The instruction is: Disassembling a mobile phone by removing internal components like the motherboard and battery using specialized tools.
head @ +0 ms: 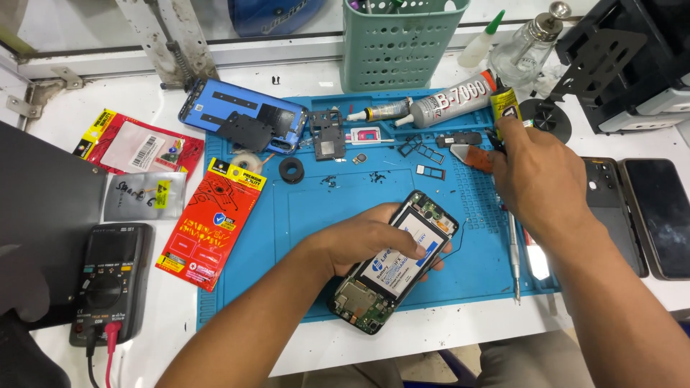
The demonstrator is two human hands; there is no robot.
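We see two bare hands over a blue work mat (316, 215) on a white table (431, 334); the left hand (359, 241) lies on an opened phone (395, 262) near the front edge of the mat, with its fingers curled round the phone's sides and the thumb across the white battery (399, 262); the phone lies tilted, with its top end pointing up and to the right, and a green board shows at its lower end; a thin black wire (463, 233) loops out just beside the phone's right side.

The right hand (535, 176) is further back on the right side of the mat; its fingers are closed round a small yellow and black tube (507, 104) that sticks up from the fist; an orange tool (474, 156) lies just beside that hand; a big grey glue tube (453, 104) lies behind it.

A blue phone back cover (241, 115) lies at the far left corner of the mat; a black ring (292, 170) sits near it; a red packet (212, 223) lies by the mat's left edge; a black meter (108, 280) stands further left; a green basket (399, 43) is at the back; a screwdriver (514, 259) lies on the mat under the right arm; two dark phones (640, 215) lie on the far right.
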